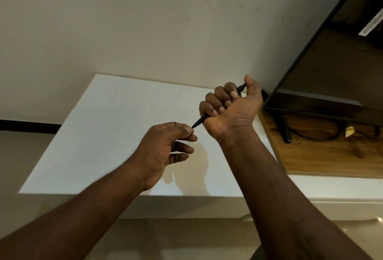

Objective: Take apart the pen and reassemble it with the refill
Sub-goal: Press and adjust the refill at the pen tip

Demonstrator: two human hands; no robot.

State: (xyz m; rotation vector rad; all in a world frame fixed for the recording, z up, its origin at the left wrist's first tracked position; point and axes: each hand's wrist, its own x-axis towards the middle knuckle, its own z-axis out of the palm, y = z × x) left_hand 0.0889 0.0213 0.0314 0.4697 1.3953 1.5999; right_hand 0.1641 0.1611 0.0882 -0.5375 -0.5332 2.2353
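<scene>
Gripping the pen in the right hand, fist-fashion, with all four fingers curled tight across the barrel and the thumb raised beside its upper end. Holding it aslant in the air above the white tabletop, clear of the surface, upper end toward the wall, lower end toward the left hand. Showing as a slim, matte black stick, with most of its middle hidden inside the fist; poking out short and blunt at the top by the thumb, tapering at the bottom to a fine dark point. Pinching that point between the left thumb and forefinger, a narrow two-finger grip, with the other three fingers lying loose and half straight below it. Leaving it unclear whether the tip section is parting from the barrel. Standing off to the right on a wooden shelf: a dark television, with a black cable trailing beside its foot.
</scene>
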